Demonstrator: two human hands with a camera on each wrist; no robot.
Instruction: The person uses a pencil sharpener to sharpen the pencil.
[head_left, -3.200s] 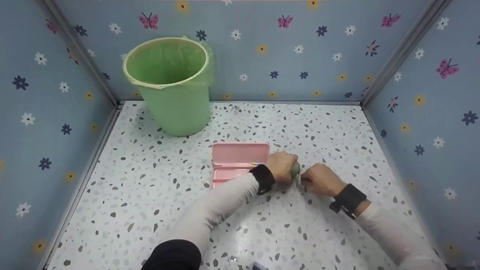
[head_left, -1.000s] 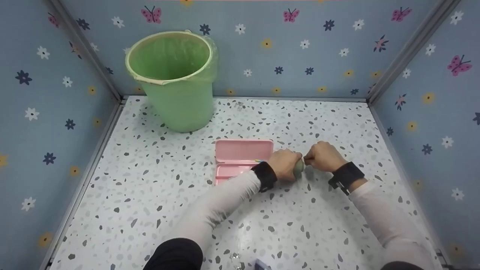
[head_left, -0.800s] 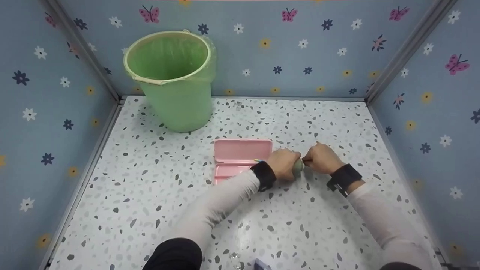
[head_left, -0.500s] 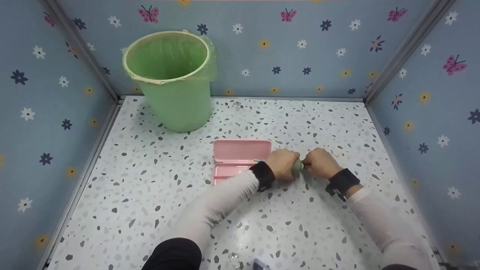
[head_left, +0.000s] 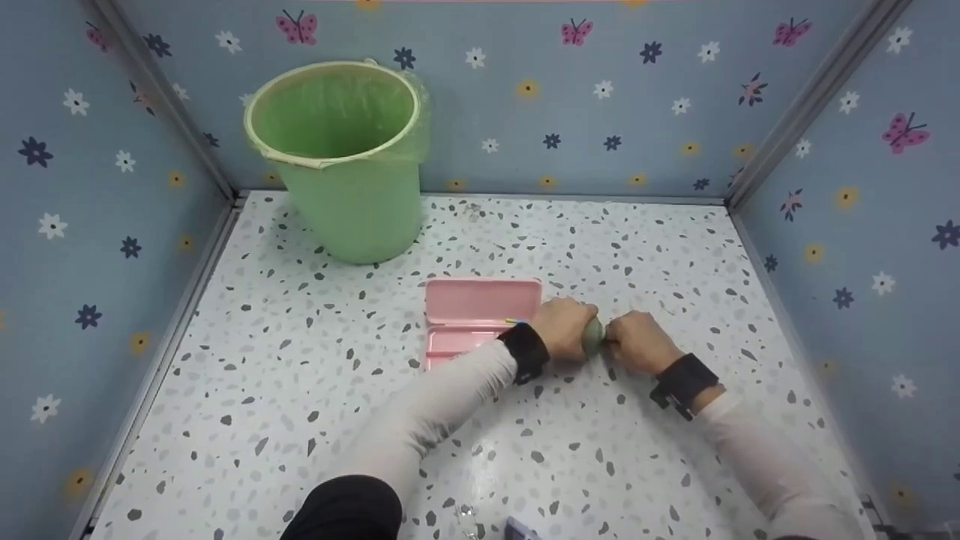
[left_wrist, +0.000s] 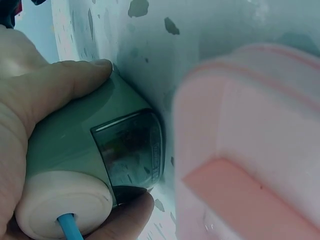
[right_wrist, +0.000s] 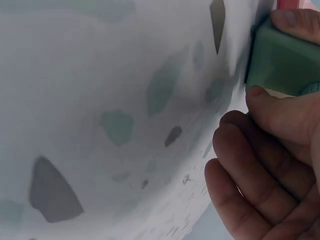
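Observation:
My left hand (head_left: 566, 328) grips a green pencil sharpener (left_wrist: 75, 125) on the speckled tabletop. The sharpener has a dark see-through window, and a blue pencil (left_wrist: 70, 226) sits in the hole of its white round face. In the head view, the pencil's yellow-and-blue end sticks out left of that hand. My right hand (head_left: 641, 343) is at the sharpener's other end, thumb and curled fingers pinching its crank, which they mostly hide. Beside the left hand lies a pink pencil case (head_left: 484, 300) with its lid open, partly covered by the left arm.
A green bin (head_left: 360, 210) with a clear liner stands at the back left. Patterned blue panels (head_left: 495, 97) border the table on three sides. A small greyish-purple object (head_left: 519, 529) and something clear (head_left: 468, 517) lie at the near edge.
My right hand has swung round at the crank, from farther back down toward the near side. The left hand keeps its hold on the sharpener. The head view has shifted slightly.

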